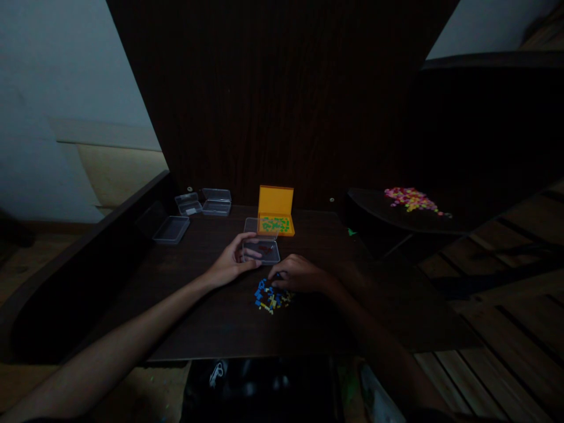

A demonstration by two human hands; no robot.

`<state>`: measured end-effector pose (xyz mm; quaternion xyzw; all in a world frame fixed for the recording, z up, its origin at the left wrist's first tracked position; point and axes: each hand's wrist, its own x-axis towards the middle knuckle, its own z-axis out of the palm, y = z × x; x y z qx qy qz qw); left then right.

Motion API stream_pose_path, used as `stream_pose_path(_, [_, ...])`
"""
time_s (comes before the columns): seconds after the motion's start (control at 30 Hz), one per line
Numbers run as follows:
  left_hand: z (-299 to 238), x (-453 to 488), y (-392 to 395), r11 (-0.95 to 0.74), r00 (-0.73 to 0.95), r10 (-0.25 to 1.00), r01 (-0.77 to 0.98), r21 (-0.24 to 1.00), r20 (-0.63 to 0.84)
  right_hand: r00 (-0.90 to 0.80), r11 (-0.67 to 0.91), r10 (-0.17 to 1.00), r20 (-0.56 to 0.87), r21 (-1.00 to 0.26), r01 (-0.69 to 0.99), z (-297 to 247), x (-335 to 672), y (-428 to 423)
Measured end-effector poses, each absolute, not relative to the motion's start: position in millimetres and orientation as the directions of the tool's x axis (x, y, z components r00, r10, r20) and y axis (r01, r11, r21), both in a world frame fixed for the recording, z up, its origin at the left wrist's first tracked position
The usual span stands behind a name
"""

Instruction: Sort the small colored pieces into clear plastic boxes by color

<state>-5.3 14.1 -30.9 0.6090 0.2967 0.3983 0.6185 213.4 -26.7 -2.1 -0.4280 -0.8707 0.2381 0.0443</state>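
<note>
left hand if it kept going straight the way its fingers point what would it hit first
The clear box: the left hand points forward and rightward and seems to grip it. Beyond that lies the open orange box, though depth is unclear in this dim picture.

**Colours I see**

My surface (211,320) is dark brown with wood grain. The loose pile (269,295) shows blue and yellow pieces. The clear case (261,251) holds dark red bits (265,249), the orange box (275,202) green bits (275,224). A far heap (412,198) is pink and yellow.
</note>
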Motion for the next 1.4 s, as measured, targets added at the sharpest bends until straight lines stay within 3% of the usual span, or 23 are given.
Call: stream_pose_path(1.4, [-28.9,-5.6,13.9,-0.057,0.516,0.849,-0.121,0.991,0.112,-0.618,0.530,0.779,-0.108,-0.415,0.740,-2.2,213.1,-27.2])
